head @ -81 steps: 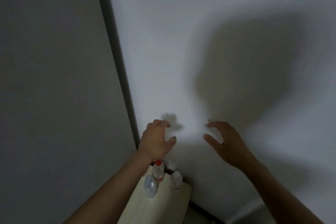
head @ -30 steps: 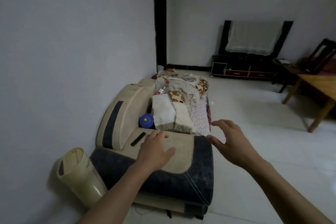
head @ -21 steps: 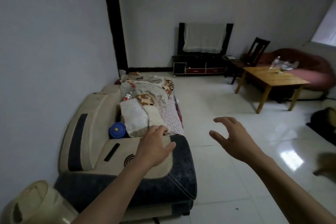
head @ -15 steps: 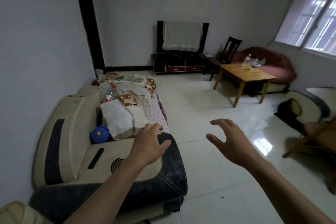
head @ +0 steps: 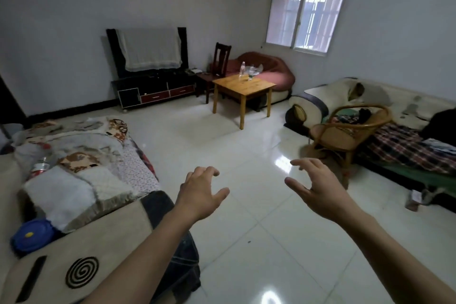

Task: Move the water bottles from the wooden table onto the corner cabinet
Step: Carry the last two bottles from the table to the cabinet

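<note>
Two water bottles (head: pixel 245 70) are standing at the far edge of the wooden table (head: pixel 243 86), well apart from the person. The left hand (head: pixel 201 192) and right hand (head: pixel 318 186) are hanging forward, fingers loosely curled and holding nothing, seemingly readying to fetch them.

Two hands reach forward over a tiled floor (head: pixel 246 205), the left hand (head: pixel 201 192) beside the right hand (head: pixel 318 186). Far ahead stands a wooden table (head: pixel 244 86) with water bottles (head: pixel 243 68) on it. A sofa (head: pixel 74 205) lies left, a wicker chair (head: pixel 345 128) right.
</note>
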Motion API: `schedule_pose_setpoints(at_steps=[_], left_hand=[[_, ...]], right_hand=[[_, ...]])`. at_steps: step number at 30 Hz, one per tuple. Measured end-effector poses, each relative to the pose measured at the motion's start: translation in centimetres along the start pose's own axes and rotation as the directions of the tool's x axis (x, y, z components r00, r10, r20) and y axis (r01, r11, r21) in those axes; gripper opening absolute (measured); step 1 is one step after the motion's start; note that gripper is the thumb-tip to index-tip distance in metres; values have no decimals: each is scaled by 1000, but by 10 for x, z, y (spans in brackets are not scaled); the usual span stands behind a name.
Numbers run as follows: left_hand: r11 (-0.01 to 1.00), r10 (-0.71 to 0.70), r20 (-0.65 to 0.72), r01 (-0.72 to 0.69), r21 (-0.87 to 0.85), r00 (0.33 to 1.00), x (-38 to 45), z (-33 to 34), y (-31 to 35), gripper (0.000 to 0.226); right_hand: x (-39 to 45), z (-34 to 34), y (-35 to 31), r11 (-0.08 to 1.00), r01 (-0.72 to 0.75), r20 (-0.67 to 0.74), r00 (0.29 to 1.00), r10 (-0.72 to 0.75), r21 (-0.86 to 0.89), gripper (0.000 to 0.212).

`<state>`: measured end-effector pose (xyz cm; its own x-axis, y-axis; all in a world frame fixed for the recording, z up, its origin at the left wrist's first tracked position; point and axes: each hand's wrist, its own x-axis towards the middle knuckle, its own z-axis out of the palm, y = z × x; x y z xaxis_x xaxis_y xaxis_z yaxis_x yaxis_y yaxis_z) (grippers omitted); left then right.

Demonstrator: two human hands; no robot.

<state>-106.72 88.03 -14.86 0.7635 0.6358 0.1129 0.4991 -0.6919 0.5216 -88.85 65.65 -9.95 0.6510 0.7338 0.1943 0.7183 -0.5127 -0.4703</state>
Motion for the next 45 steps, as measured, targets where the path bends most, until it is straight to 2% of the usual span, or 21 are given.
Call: schedule_pose_setpoints(at_steps=[6, 11, 18, 28, 33, 39, 45], left_hand=[[996, 48, 32, -50, 72, 998, 31, 27, 59, 54], [994, 60, 55, -65, 90, 997, 44, 44, 75, 51], [998, 58, 81, -59, 9, 995, 80, 60, 58, 52], [994, 90, -1, -90, -69, 996, 196, 31, 12, 53], [995, 70, 26, -68, -80, 997, 244, 29, -18, 51], [994, 74, 43, -70, -85, 996, 303, 41, -20, 50], [995, 86, 55, -84, -45, 995, 379, 66, 12, 50]], right_hand=[[-4, -34, 67, 998, -55, -55, 997, 56, 30, 53], [5, -41, 95, 995, -80, -70, 994, 85, 61, 53], [47, -20, 105, 994, -102, -16, 995, 102, 41, 55], [166, -2, 59, 996, -89, -16, 996, 89, -3, 52], [209, 22, 45, 996, -89, -3, 996, 89, -9, 53], [262, 30, 69, 994, -112, -3, 994, 112, -8, 55], [336, 26, 124, 994, -93, -53, 994, 97, 65, 55]])
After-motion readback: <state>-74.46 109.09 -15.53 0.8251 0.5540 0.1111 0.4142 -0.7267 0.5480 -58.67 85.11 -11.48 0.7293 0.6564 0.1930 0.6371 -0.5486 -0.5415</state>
